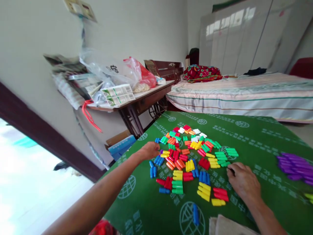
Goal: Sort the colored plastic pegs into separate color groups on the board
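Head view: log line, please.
left hand: by yellow tubular plastic pieces, grip unclear | right hand: by green tubular plastic pieces, grip unclear | purple tubular plastic pieces: right of right hand

- Purple pieces (pixel 294 165), right edge: cut off.
- Beige item (pixel 228 226), bottom edge: cut off.
- Left hand (pixel 150 150), centre: grip indistinct.
- Right hand (pixel 244 182), lower right: grip hidden.

Multicolor pieces (pixel 189 165) on green table (pixel 151 209). Left hand (pixel 149 150) at their left, right hand (pixel 244 182) at right; purple pile (pixel 294 167) further right.
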Demonstrator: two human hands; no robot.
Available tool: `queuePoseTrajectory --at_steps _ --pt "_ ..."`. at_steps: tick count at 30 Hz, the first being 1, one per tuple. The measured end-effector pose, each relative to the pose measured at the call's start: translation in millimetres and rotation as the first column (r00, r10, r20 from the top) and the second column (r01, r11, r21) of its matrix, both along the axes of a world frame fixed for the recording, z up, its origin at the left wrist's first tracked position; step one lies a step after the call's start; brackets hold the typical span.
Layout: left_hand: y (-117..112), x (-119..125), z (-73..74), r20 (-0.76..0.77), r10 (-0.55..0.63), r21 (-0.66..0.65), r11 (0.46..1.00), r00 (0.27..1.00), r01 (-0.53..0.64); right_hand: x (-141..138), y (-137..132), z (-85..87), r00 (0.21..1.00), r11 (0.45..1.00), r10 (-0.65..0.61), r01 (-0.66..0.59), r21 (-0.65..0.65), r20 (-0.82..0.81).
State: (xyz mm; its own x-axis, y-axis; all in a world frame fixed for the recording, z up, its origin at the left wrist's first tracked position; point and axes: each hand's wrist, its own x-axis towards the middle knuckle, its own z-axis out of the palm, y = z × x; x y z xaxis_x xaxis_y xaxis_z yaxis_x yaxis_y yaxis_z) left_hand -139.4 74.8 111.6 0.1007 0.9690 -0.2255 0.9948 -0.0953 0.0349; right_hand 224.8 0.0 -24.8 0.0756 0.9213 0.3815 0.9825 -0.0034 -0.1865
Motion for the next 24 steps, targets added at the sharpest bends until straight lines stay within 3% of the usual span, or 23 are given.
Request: queuePoseTrajectory --at_steps 9,18,24 --pt "17.9 7.2 -27.9 -0.016 0.146 -0.160 0.976 0.989 -0.146 6.1 2.4 -12.3 1.000 1.000 0.016 -0.016 -0.006 -0.001" --pt "28.1 4.1 -42.0 0.070 0.238 -0.270 0.939 0.969 -0.211 8.1 3.0 -14.1 0.999 0.999 0.037 -0.037 0.011 -0.010" --pt "20.3 1.0 -45.3 0.164 0.307 -0.261 0.930 0.938 -0.259 10.0 3.2 -15.8 0.999 0.999 0.050 -0.049 0.015 -0.021"
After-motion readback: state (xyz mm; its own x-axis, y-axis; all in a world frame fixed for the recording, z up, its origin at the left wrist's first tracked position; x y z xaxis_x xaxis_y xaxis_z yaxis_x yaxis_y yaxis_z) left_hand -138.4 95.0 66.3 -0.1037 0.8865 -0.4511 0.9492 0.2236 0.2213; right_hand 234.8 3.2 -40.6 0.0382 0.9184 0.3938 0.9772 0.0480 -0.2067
